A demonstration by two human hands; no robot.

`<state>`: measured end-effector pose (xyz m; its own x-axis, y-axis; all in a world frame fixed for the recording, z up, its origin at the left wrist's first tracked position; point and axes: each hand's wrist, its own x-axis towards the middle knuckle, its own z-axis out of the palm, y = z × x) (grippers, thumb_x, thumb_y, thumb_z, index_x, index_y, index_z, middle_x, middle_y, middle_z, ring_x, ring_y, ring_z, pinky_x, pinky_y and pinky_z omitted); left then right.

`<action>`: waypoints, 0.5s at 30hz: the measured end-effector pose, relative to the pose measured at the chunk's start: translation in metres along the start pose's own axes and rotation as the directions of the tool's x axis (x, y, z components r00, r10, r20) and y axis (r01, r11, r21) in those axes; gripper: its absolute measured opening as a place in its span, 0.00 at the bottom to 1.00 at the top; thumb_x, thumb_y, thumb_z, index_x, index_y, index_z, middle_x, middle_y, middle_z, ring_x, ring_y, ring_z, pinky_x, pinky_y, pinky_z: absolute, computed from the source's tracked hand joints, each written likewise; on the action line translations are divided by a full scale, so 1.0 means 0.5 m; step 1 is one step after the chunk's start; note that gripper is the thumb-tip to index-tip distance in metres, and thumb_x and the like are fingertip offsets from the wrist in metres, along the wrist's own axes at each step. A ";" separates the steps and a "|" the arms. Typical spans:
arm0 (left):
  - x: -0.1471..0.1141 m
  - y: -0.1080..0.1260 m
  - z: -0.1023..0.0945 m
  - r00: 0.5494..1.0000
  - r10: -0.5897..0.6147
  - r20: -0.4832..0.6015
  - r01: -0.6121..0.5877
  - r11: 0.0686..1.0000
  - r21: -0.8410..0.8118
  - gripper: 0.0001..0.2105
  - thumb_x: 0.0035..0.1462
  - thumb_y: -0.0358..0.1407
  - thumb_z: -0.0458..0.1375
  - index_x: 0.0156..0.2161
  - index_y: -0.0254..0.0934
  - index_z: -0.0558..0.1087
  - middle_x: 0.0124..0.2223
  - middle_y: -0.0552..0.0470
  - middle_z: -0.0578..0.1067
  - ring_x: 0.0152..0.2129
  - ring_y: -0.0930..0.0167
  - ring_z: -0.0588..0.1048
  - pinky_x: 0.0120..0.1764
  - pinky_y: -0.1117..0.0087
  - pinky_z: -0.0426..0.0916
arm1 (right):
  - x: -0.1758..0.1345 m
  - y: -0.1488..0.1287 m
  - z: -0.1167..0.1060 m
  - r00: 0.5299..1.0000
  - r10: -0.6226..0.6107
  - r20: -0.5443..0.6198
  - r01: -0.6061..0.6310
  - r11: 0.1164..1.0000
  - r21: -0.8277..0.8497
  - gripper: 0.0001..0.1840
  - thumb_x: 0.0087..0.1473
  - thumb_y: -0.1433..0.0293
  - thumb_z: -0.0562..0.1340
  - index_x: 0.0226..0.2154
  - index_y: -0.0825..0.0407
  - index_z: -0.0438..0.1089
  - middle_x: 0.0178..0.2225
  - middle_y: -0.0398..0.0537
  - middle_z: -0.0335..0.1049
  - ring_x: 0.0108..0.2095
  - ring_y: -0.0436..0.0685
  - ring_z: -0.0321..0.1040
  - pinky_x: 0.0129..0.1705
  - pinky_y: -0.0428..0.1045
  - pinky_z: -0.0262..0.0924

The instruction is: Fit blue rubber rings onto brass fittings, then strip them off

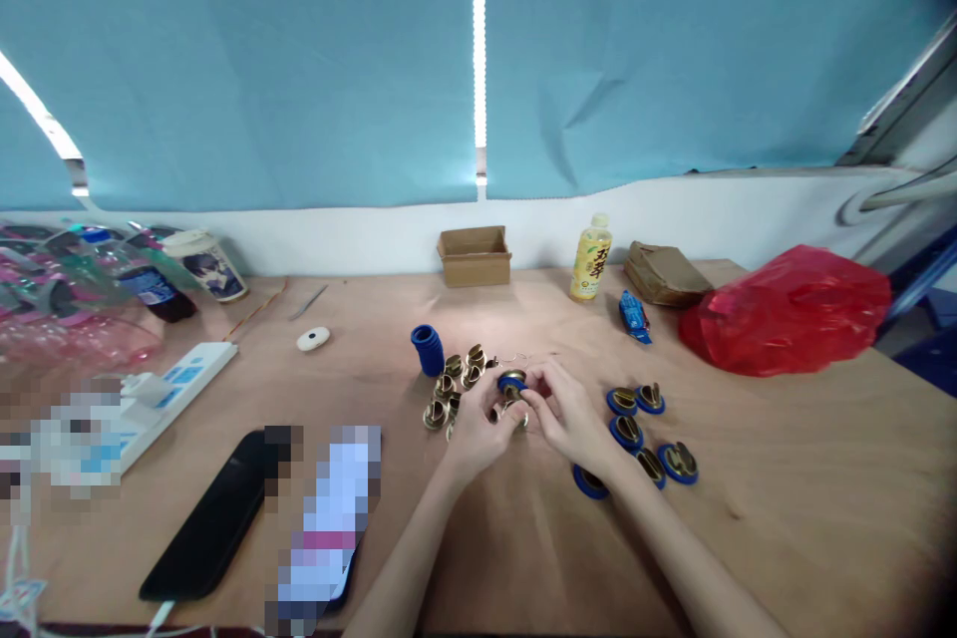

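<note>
Both of my hands meet near the middle of the table around one round brass-coloured metal piece with a blue ring (pixel 512 381). My left hand (pixel 477 427) grips it from the left, thumb and fingers closed. From the right, my right hand (pixel 569 411) pinches it at the ring. Several bare brass-coloured pieces (pixel 436 413) lie beside and partly behind my left hand. Just beyond them stands a stack of blue rings (pixel 428 351). To the right of my right hand lie several brass-coloured pieces with blue rings around them (pixel 679 463); my forearm partly covers some.
A small cardboard box (pixel 476 259), a yellow-labelled bottle (pixel 590 259), a blue packet (pixel 634 317) and a red plastic bag (pixel 785 314) stand farther back. On the left are a black phone (pixel 213 518), a lit phone (pixel 329 518) and a power strip (pixel 190 374).
</note>
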<state>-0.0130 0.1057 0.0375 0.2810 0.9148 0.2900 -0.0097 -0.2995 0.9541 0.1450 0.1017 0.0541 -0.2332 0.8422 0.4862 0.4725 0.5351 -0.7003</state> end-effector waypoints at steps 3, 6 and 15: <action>0.001 -0.005 -0.001 1.000 0.002 -0.014 -0.001 0.999 0.046 0.16 0.59 0.32 0.57 0.53 0.36 0.67 0.53 0.42 0.73 0.49 0.64 0.74 0.52 0.64 0.69 | 0.003 0.002 0.001 1.000 0.030 -0.003 -0.030 1.000 0.010 0.04 0.59 0.71 0.57 0.32 0.50 0.63 0.30 0.47 0.65 0.31 0.56 0.62 0.34 0.50 0.58; 0.004 -0.007 -0.004 0.999 -0.008 -0.038 0.011 0.997 0.074 0.16 0.59 0.32 0.56 0.53 0.36 0.67 0.54 0.41 0.74 0.49 0.63 0.74 0.52 0.62 0.69 | 0.006 0.001 -0.001 0.999 0.051 -0.001 -0.051 0.998 0.037 0.04 0.60 0.69 0.57 0.33 0.50 0.65 0.31 0.47 0.67 0.30 0.55 0.64 0.33 0.50 0.59; 0.004 -0.011 -0.006 1.000 0.003 -0.010 -0.002 0.996 0.085 0.20 0.60 0.29 0.52 0.58 0.37 0.67 0.60 0.43 0.70 0.58 0.63 0.68 0.61 0.59 0.61 | 0.009 0.016 0.004 0.967 0.255 -0.001 -0.246 0.937 0.248 0.12 0.62 0.60 0.55 0.42 0.50 0.68 0.33 0.47 0.73 0.30 0.54 0.70 0.28 0.47 0.64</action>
<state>-0.0152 0.1102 0.0332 0.2711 0.9167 0.2934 0.0714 -0.3231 0.9437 0.1460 0.1099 0.0494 -0.1039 0.9506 0.2924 0.2890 0.3102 -0.9057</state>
